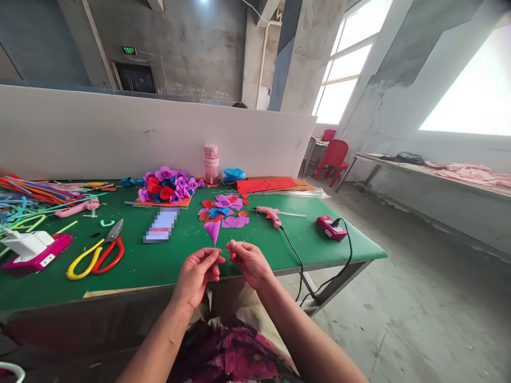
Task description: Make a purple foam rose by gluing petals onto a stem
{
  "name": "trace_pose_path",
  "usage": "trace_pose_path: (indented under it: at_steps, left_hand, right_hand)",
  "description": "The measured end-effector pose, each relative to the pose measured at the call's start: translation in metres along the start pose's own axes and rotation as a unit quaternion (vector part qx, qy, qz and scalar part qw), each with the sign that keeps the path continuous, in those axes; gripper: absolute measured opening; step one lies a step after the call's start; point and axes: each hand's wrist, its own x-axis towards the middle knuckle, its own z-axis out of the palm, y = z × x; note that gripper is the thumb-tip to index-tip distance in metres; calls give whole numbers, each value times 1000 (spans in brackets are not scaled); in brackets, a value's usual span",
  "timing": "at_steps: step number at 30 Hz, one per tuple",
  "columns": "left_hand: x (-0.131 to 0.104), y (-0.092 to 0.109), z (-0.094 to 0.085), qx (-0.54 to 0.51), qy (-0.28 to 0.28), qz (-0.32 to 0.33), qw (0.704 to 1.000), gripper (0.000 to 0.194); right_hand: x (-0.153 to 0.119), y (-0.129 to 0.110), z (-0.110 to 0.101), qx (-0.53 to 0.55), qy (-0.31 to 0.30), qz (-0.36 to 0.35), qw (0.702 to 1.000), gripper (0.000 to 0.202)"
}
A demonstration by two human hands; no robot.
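My left hand is closed in a pinch at the table's near edge. Just above its fingertips stands a purple paper cone, point down, on a thin stem that runs into the pinch. To the right, apart from the cone, my right hand has thumb and forefinger pressed together; whatever lies between them is too small to make out. Beyond the cone lie cut paper petals in purple, red, blue and orange. A pink hot glue gun rests right of them, its cord running over the table edge.
On the green table are scissors, finished paper flowers, a pink bottle, red paper and pipe cleaners. Magenta power strips lie right and left. A white partition stands behind.
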Motion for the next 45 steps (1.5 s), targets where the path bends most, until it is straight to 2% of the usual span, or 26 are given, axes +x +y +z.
trace_pose_path:
  at_steps: [6, 12, 16, 20, 24, 27, 32, 36, 39, 41, 42, 43, 45]
  left_hand:
    - [9, -5, 5, 27, -3, 10, 1000, 25]
    - [21, -6, 8, 67, 4, 59, 996, 27]
    - [26, -8, 4, 76, 26, 71, 994, 28]
    - [26, -7, 1, 58, 27, 58, 996, 29]
    - [26, -5, 1, 53, 15, 46, 997, 27]
    - [26, -5, 1, 54, 16, 37, 998, 27]
    - [28, -8, 2, 65, 33, 39, 997, 29]
    - [28, -8, 1, 59, 30, 44, 997, 29]
    - [27, -8, 0, 51, 24, 42, 998, 28]
    - [27, -7, 0, 47, 22, 41, 998, 28]
    - [27, -7, 0, 47, 22, 41, 998, 28]
    - [27, -7, 0, 48, 21, 41, 998, 28]
    - [27, -7, 0, 51, 20, 41, 998, 27]
  right_hand:
    - [5, -4, 2, -25, 21, -50, 998, 33]
    - [13, -5, 3, -17, -32, -22, 999, 36]
    - [16, -6, -4, 7, -10, -6, 1000, 39]
    - [13, -9, -7, -16, -4, -9, 1000, 40]
    - [11, -10, -3, -65, 14, -56, 996, 27]
    - [14, -9, 0, -126, 23, -99, 987, 26]
    - [24, -6, 0, -255, 3, -145, 956, 24]
    - [27, -5, -3, -329, 41, -176, 927, 30]
    - [26, -8, -7, -421, 61, -260, 867, 16]
    - [26, -10, -9, -473, 74, -287, 830, 9]
    - [28, -10, -10, -480, 80, -278, 828, 11]
    - [29, -10, -10, -470, 80, -260, 840, 15]
    - [33, -9, -10, -404, 59, -217, 887, 18]
